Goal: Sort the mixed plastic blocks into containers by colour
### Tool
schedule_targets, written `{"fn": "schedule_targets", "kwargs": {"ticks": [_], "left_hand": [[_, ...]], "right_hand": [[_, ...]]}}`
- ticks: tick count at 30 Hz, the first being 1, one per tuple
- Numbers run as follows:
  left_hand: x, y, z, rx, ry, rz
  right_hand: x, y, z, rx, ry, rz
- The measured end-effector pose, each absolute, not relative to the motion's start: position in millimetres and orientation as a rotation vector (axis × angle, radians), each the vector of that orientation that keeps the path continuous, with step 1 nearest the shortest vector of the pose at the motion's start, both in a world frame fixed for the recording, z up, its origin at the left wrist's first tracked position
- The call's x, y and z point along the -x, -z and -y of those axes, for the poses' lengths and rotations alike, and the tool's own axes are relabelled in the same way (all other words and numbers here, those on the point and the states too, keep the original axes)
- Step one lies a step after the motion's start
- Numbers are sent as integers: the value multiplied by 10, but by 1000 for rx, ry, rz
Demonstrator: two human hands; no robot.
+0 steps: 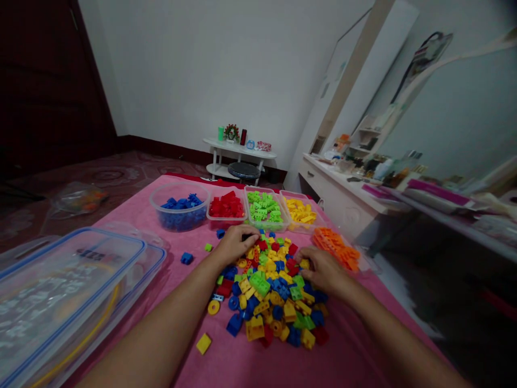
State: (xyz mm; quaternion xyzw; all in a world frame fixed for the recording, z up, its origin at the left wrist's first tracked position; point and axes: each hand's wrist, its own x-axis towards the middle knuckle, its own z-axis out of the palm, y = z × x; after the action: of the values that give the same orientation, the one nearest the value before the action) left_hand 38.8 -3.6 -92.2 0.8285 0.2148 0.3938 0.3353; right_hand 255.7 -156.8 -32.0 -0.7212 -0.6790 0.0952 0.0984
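A mixed pile of toy building blocks (278, 291) in yellow, blue, red and green lies in the middle of the pink-covered table. At the pile's far left edge rests my left hand (236, 243), its fingers curved and thumb apart, with no block visible in its grasp. My right hand (323, 269) reaches in from the right side. Its fingers and thumb are bent and apart around the pile's edge, close to a yellow block (305, 264) and a red block (292, 266). The fingertips of both hands are partly hidden among the blocks.
Behind the pile stand a round tub (180, 220) of blue blocks and boxes of red (226, 205), green (264, 207) and yellow blocks (299, 210). Orange pieces (336, 248) lie at right. Large clear lids (121, 245) cover the left side. Loose blocks (204, 343) lie nearby.
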Motion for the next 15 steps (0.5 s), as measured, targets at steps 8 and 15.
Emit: {"fn": "schedule_targets", "kwargs": {"ticks": [8,15], "left_hand": [[-400,918,28,-2098,-1012,-582],[-399,912,32,-2076,-1030,-597]], "right_hand": [[-2554,-44,1290,2097,-364,2139],[-2272,201,1121,1964,-207,2237]]}}
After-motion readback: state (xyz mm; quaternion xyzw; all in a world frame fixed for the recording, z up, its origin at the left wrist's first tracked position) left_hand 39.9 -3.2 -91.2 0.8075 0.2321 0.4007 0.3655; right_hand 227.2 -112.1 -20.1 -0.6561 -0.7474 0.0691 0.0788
